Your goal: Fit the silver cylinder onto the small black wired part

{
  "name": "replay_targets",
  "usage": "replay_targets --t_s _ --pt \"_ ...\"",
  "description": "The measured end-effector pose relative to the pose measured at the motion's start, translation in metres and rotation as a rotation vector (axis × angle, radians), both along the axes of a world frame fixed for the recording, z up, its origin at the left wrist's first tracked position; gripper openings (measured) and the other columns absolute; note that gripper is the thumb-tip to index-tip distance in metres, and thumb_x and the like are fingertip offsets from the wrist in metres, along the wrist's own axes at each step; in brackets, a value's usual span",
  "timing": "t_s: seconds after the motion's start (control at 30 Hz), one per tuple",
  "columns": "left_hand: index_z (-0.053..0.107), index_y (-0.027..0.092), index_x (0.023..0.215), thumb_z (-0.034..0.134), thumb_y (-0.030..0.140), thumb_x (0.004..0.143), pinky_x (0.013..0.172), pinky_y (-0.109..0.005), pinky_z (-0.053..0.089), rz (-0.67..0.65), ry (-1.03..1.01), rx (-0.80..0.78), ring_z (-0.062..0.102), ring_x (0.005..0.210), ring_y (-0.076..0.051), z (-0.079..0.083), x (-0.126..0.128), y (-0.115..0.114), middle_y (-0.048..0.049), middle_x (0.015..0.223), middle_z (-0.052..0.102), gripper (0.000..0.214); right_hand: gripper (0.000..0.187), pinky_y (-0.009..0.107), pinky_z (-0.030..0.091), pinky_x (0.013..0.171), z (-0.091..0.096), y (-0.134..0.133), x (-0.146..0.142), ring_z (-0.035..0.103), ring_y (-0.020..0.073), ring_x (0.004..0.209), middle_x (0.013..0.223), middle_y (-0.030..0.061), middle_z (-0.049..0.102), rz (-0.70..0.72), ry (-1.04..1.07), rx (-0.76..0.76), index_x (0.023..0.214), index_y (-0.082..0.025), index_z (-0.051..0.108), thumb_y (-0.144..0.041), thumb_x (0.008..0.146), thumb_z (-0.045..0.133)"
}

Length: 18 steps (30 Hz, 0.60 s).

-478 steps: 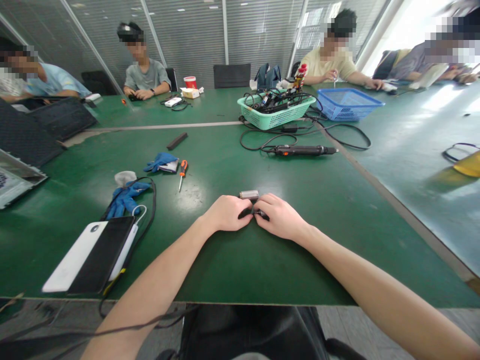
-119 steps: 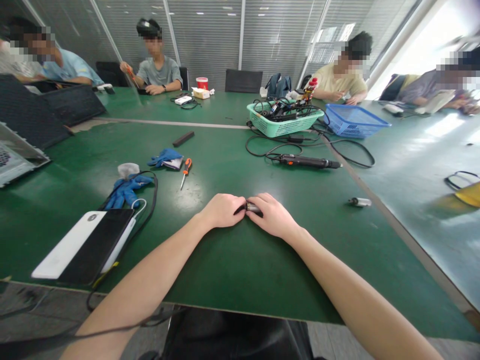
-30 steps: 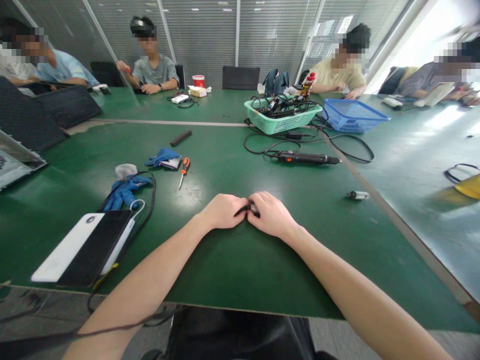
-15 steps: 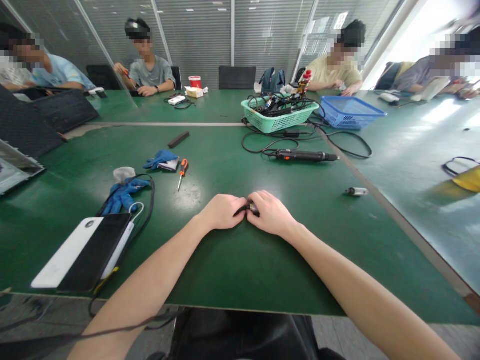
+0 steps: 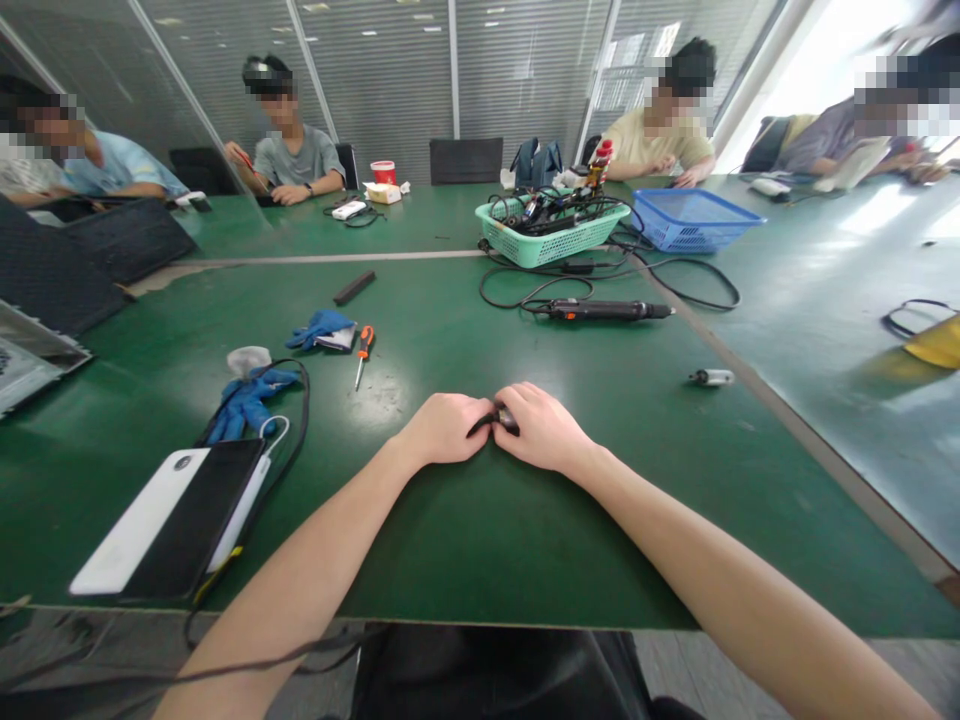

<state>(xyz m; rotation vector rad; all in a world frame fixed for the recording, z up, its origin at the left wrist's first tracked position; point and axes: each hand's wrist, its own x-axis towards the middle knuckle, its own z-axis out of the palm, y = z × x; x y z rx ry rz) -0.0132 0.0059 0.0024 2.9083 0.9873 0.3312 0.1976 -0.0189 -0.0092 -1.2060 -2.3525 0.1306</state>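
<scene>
My left hand (image 5: 446,428) and my right hand (image 5: 541,428) rest knuckles-up on the green table (image 5: 480,520), fingertips meeting. Both are closed around a small dark part (image 5: 501,418) pinched between them; only its dark end and a thin black piece sticking out to the left show. A small silver cylinder (image 5: 711,377) lies on the table well to the right of my right hand.
An orange-handled screwdriver (image 5: 363,350), blue gloves (image 5: 251,395) and a phone on a white power bank (image 5: 172,515) lie to the left. An electric screwdriver (image 5: 600,310) with cable, a green basket (image 5: 551,235) and a blue basket (image 5: 694,220) sit farther back. Several other people sit around the table.
Since the earliest frame the silver cylinder has gone from beside my hands to the table on the right. Over the last second my hands have barely moved.
</scene>
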Motion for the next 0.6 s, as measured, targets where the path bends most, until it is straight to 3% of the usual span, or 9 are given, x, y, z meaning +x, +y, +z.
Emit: replay_targets --t_s 0.6 --pt "0.060 0.020 0.103 0.050 0.029 0.096 0.072 -0.031 0.049 0.002 0.000 0.005 0.068 0.085 -0.021 0.0017 0.0005 -0.0014 -0.0048 0.092 0.071 0.015 0.012 0.035 0.045 0.084 -0.0015 0.0005 -0.0021 0.057 0.0242 0.090 0.095 0.0064 0.065 -0.022 -0.009 0.002 0.097 -0.020 0.055 -0.020 0.086 0.060"
